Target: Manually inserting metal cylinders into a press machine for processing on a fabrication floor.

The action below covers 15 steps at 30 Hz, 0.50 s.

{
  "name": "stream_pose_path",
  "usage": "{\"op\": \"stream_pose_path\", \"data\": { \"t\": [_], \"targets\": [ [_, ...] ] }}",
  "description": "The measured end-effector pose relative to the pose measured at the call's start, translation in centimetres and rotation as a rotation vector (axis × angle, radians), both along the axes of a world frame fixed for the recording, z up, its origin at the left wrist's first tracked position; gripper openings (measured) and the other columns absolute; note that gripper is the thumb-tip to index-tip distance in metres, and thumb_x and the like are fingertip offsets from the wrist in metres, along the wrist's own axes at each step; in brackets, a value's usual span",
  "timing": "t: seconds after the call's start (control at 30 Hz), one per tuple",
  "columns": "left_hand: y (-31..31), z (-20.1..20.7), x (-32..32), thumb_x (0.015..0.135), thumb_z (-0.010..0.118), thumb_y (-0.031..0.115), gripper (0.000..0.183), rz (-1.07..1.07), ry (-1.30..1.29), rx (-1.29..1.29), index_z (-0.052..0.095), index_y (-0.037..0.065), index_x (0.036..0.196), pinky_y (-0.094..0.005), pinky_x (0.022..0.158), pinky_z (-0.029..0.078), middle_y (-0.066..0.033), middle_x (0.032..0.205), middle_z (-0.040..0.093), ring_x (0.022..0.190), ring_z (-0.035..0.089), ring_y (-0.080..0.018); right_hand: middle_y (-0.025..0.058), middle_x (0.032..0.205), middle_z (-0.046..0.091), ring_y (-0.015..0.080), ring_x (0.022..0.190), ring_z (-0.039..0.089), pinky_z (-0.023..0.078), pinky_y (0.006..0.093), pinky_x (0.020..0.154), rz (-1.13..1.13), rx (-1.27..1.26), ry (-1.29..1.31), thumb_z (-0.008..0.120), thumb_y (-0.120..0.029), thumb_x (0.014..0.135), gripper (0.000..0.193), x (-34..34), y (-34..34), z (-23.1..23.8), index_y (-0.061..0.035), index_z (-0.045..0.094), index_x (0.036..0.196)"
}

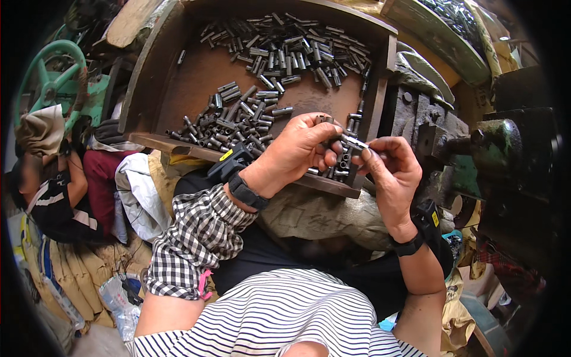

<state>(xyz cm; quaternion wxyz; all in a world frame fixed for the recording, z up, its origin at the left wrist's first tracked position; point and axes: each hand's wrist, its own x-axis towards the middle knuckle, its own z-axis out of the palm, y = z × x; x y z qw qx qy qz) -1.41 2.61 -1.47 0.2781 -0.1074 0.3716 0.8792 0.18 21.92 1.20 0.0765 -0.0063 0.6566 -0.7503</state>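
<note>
Over the front right corner of a wooden tray (196, 152), my two hands meet at a short, shiny metal tube (355, 142). Its left end lies at the fingers of my left hand (300, 143), which are curled closed. Another small dark metal piece (325, 120) shows between thumb and forefinger there. The thumb and fingers of my right hand (392, 169) pinch the tube's right end. Beneath, more short tubes (343, 163) stand or lie in the tray's corner. A loose pile of tubes (238, 119) lies left of my left hand, and a larger pile (291, 50) fills the far side.
A dark, greasy machine (434, 131) with a rounded metal part (496, 143) stands close on the right. Far right, a second tray (443, 35) holds metal pieces. At the left are a green handwheel (53, 77) and another person (56, 196). Cloth sacking (327, 214) hangs below the tray.
</note>
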Motion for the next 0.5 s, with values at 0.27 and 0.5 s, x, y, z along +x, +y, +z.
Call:
{"op": "stream_pose_path", "data": {
  "t": [0.27,0.5],
  "targets": [
    [0.6,0.5,0.6,0.092,0.061,0.012,0.008,0.04,-0.078,-0.012,0.06,0.005,0.096,-0.0147,0.05,0.046,0.0012,0.083,0.061,0.069,0.058,-0.0048,0.0063,0.077,0.064,0.0113,0.069,0.067,0.053,0.0219,0.058,-0.006,0.314,0.281,0.067,0.001,0.082,0.011,-0.1,0.2,-0.1,0.0019,0.057,0.087],
    [1.8,1.1,1.3,0.092,0.06,0.011,0.007,0.08,-0.102,-0.126,0.059,0.007,0.098,-0.0134,0.049,0.046,0.0021,0.084,0.06,0.069,0.057,-0.0044,0.0138,0.08,0.057,0.0275,0.063,0.06,0.047,0.0347,0.055,-0.092,0.521,0.706,0.064,0.004,0.072,0.015,0.1,0.5,-0.8,-0.0008,0.058,0.084]
  ]
}}
